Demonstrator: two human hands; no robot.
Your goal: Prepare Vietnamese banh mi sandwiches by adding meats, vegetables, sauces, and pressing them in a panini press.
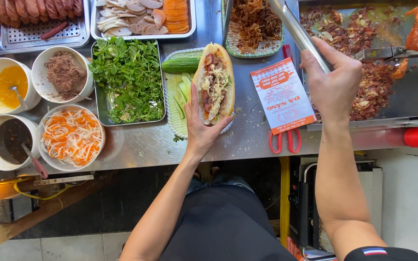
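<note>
While the left hand (200, 126) cradles the filled sandwich (214, 82) over the cucumber tray (172, 108), the right hand (332, 79) grips metal tongs (298, 34) firmly.

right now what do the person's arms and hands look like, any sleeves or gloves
Both hands are bare, with no gloves, rings or watch in view: the left hand and the right hand. Both forearms are uncovered. Near the right elbow a dark short sleeve shows, with a small striped red, white and blue patch.

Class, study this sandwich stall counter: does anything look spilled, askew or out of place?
Little stands out. A paper bag lies askew over red-handled scissors, hiding their blades, and a few green scraps have dropped onto the steel counter beside the cucumber tray.
</note>
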